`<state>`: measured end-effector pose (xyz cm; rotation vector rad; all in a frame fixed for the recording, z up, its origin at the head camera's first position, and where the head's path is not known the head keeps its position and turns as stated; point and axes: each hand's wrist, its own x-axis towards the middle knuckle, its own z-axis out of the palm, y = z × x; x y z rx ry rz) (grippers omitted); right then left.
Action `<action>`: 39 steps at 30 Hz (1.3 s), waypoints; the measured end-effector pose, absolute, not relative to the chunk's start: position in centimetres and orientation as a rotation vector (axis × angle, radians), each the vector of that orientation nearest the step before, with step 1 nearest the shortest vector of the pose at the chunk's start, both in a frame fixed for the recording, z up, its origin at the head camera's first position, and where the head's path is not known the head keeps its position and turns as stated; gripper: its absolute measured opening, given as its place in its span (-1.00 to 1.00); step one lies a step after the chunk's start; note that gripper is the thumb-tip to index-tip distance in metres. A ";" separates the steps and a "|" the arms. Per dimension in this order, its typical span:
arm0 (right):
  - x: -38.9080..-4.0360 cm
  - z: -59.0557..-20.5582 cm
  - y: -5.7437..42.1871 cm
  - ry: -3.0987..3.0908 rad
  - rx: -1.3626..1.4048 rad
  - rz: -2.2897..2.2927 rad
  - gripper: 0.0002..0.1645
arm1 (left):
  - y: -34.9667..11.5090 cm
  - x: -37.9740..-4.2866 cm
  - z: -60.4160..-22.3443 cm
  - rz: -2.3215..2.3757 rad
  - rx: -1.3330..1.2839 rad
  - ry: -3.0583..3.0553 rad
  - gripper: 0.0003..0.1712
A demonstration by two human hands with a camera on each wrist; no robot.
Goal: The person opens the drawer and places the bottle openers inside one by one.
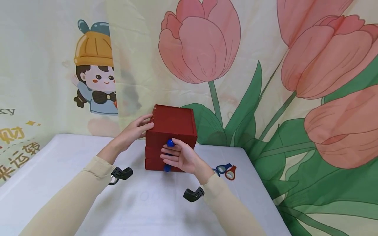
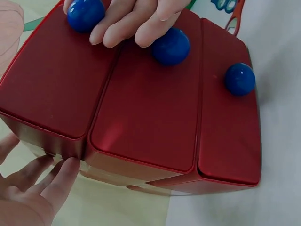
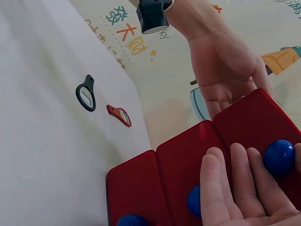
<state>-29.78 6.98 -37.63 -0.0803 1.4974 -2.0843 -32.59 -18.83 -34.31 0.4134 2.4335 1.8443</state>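
Your red box (image 1: pixel 174 119) stands on the white table (image 1: pixel 153 209) at the centre of the head frame, its three drawer fronts towards you. Your right hand (image 1: pixel 186 158), just below the frame's centre, pinches the blue top knob (image 1: pixel 170 143) between thumb and forefinger; your other fingers stretch across the front, partly covering the middle knob (image 2: pixel 171 47), and the bottom knob (image 1: pixel 167 168) shows beneath them. Your left hand (image 1: pixel 135 130), left of centre, has no closed grip: its fingers are extended and rest against the box at the left edge of its top. In the left wrist frame, those fingertips touch the box's side at lower left. To the right of your right wrist in the head frame, a blue loop (image 1: pixel 223 168) and a red loop (image 1: pixel 230 173) lie close together. In the left half of the right wrist frame, a dark ring (image 3: pixel 79 98) and a red ring (image 3: pixel 112 111) lie near each other, slightly apart. Printed tulips (image 1: pixel 203 49) fill the backdrop at upper centre and right.
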 end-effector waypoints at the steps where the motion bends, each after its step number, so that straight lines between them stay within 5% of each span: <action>1: -29.8 -37.7 7.0 1.508 -0.077 -2.086 -0.28 | -18.8 -32.6 -34.3 1.839 0.411 2.436 -0.12; 39: -29.8 -38.2 7.3 1.526 -0.101 -2.103 -0.34 | -19.7 -32.9 -34.0 1.781 0.507 2.440 -0.12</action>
